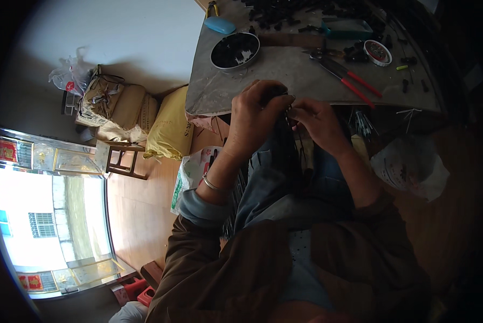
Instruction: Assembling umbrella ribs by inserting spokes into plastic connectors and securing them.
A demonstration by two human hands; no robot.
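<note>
Just off the table's near edge, my left hand (252,110) and my right hand (318,124) meet above my lap. My left fingers are closed round a thin dark piece (289,109), whose kind I cannot tell. It shows as a narrow dark line between the hands, with a small shiny spot near its top. My right thumb and fingers pinch close beside it, and what lies between them is hidden. Dark thin strands (300,142) hang below the fingers in front of my trousers.
On the grey table (284,81) are a bowl of black pieces (235,51), red-handled pliers (349,81), a small round dish (378,53), a teal tray (347,28) and heaped black parts (290,12). A plastic bag (411,167) is right; sacks (168,124) and a wooden stool (124,159) stand left.
</note>
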